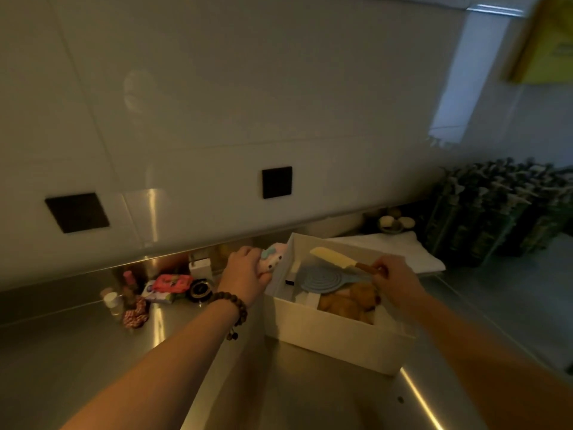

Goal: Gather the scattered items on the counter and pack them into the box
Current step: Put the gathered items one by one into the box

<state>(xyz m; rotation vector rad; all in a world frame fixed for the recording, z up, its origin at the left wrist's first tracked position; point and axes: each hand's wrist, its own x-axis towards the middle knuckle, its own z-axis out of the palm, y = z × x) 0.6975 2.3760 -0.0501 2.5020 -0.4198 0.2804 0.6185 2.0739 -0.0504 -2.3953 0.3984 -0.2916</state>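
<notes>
Packing is midway: the right hand pinches the knife over the box, the left hand at nine o'clock grips a plush toy, both needing lowering inside.

The picture is dim and yellowish. Cool blue light falls on the wall far above the right hand. Shiny streaks glare on the metal counter below the left hand. Things far to the right of the hands look blurry. Straight lines bend near the edges.
</notes>
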